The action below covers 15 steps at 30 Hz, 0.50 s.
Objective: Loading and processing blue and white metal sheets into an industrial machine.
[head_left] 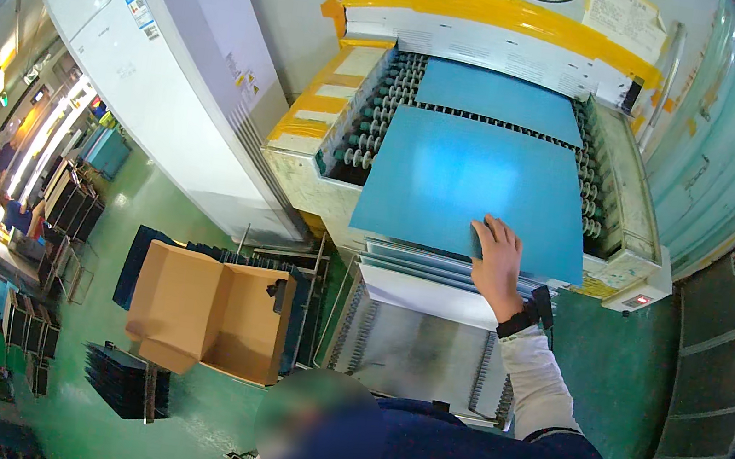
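My right hand (498, 267) rests at the near edge of a blue panel (476, 183), fingers stretched out over its top face. A dark band with a small black device (534, 315) is strapped round that wrist. The panel lies flat on a roller conveyor (360, 156), its near edge reaching past the rollers. Farther in, a second blue panel (501, 97) lies on the rollers, separated by a narrow gap. Under the near edge, several more panels (436, 274) stand in a rack (427, 344) with toothed sides. My left hand is out of view.
An open cardboard box (251, 321) with a small black item inside stands left of the rack, beside dark panels (139, 269). A tall white cabinet (159, 81) rises at the left. Clear plastic curtains (722, 146) hang at the right, above a grey framed panel (716, 368).
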{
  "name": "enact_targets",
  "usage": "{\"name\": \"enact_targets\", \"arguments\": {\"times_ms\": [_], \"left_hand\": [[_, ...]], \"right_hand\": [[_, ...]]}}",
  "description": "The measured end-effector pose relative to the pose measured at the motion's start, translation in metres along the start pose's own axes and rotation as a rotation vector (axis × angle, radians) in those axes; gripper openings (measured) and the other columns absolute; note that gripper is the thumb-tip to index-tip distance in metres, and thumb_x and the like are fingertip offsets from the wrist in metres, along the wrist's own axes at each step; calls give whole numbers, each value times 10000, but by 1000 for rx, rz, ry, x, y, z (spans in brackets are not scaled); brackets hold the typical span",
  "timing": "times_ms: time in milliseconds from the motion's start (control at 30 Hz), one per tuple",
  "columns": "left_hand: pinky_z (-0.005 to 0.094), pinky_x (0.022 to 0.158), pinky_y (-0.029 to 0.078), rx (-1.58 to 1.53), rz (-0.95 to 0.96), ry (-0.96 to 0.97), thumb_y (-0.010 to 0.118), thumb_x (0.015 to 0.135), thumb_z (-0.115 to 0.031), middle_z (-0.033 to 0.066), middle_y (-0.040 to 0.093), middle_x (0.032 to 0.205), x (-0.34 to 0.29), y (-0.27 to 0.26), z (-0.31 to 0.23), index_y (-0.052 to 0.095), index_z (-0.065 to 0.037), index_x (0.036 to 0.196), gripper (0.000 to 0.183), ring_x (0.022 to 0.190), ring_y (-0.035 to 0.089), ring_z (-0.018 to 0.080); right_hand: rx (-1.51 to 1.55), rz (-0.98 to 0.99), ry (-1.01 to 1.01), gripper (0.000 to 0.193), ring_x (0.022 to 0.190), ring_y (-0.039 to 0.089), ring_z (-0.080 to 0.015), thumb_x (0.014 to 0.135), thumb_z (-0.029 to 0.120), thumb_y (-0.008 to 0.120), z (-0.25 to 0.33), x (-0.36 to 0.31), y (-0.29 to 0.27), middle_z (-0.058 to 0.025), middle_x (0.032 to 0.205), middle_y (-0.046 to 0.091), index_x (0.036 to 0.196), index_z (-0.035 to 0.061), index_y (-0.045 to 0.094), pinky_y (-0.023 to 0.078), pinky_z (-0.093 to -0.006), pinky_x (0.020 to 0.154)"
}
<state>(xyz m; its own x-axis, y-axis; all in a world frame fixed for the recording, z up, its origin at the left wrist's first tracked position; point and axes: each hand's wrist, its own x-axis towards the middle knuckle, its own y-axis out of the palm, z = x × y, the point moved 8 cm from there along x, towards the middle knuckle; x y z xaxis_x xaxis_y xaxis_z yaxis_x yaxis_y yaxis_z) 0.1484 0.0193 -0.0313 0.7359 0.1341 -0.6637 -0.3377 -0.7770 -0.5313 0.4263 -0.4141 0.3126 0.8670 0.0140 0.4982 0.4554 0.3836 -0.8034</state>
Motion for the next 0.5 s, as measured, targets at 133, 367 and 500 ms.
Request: {"name": "enact_targets", "arguments": {"times_ms": [133,367,500], "left_hand": [[373,791,520,-12,-26,8,691,816,-334,203,708,939,2,0,2,696,30,986,402,893,691,307],[383,799,520,-21,-23,32,686,814,-353,197,709,944,16,9,22,701,16,990,409,901,687,318],[388,808,518,-5,-5,13,685,812,-354,201,706,960,16,11,24,700,10,1004,412,920,683,323]], "right_hand": [[-12,7,6,660,1252,463,-337,617,-17,739,-6,9,6,-132,1337,519,1240,125,574,357,-474,1016],[-21,-5,-2,661,1265,456,-322,625,-6,756,-16,18,10,-122,1344,518,1245,135,571,347,-474,1026],[-36,-8,0,658,1267,454,-321,628,-1,758,-18,19,12,-118,1347,519,1244,135,571,345,-472,1028]]}}
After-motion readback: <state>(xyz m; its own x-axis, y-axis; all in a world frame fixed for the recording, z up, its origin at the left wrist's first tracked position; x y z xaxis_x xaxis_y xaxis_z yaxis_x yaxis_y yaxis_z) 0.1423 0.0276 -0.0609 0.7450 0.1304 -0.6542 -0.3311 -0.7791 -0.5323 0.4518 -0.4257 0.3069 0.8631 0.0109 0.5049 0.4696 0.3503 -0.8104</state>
